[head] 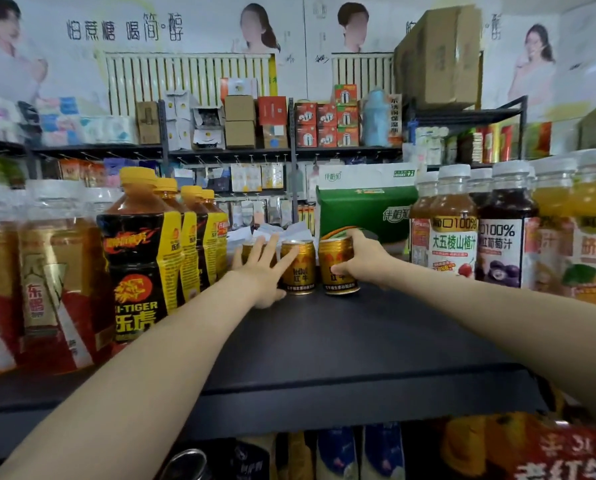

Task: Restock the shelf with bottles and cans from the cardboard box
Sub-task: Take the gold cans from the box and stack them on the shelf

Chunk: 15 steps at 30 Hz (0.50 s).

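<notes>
Setting gold cans in a row deep on the dark shelf (pixel 358 341), both arms stretched across its bare front.
The risk, as I judge it, is a knock-on tumble. The cans stand tight together, so a shove from the flat left hand (pixel 261 268) or a skewed set-down by the right hand (pixel 365 261) could tip one into the next, or nudge it into the yellow-capped bottles (pixel 140 258) just to the left. The left hand lies with fingers straight and spread, covering most of the left can (pixel 246 251), its fingertips touching the middle can (pixel 300 268). The right hand has fingers and thumb curled round the right can (pixel 336 268), which stands upright on the shelf just beside the middle one. Behind the cans sits a green carton (pixel 358 209), and juice bottles (pixel 454 230) stand to the right. The box being unpacked is not in view.
</notes>
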{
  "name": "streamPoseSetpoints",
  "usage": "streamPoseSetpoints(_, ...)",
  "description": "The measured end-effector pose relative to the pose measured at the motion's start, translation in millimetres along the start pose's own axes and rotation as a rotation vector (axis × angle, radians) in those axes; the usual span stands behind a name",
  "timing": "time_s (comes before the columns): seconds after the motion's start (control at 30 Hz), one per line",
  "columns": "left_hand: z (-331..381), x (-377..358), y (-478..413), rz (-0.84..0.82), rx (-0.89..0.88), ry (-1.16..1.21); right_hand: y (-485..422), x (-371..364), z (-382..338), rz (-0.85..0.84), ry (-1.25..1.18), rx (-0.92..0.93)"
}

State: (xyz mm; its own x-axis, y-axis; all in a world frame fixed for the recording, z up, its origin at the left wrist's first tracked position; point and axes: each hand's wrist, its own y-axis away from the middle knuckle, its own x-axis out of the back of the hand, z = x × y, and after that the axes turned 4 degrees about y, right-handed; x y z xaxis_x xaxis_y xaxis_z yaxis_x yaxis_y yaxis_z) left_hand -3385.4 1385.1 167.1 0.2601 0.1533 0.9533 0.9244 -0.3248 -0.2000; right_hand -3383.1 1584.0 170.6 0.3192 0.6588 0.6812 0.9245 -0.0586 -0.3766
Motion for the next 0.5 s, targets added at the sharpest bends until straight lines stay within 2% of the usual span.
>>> streamPoseSetpoints(0.1, 6, 0, -8, 0.044, -0.079, -0.103, -11, -6, 2, -0.003, 0.043, 0.012)
streamPoseSetpoints(0.23, 10, 3, -14, -0.021, -0.070, -0.133, -15, -8, 14, -0.018, 0.124, 0.086)
streamPoseSetpoints(0.3, 9, 4, -17, -0.025, -0.058, -0.135, -14, -7, 21, -0.010, 0.303, 0.221)
streamPoseSetpoints(0.4, 11, -1, -17, -0.007, -0.048, -0.148, -12, -2, 30, 0.012, 0.702, 0.458)
streamPoseSetpoints(0.43, 12, -2, -17, 0.000, -0.046, -0.151, -12, -1, 31, 0.000, 0.776, 0.510)
streamPoseSetpoints(0.5, 13, -2, -17, 0.001, -0.039, -0.154, -13, 1, 32, -0.042, 0.768, 0.516)
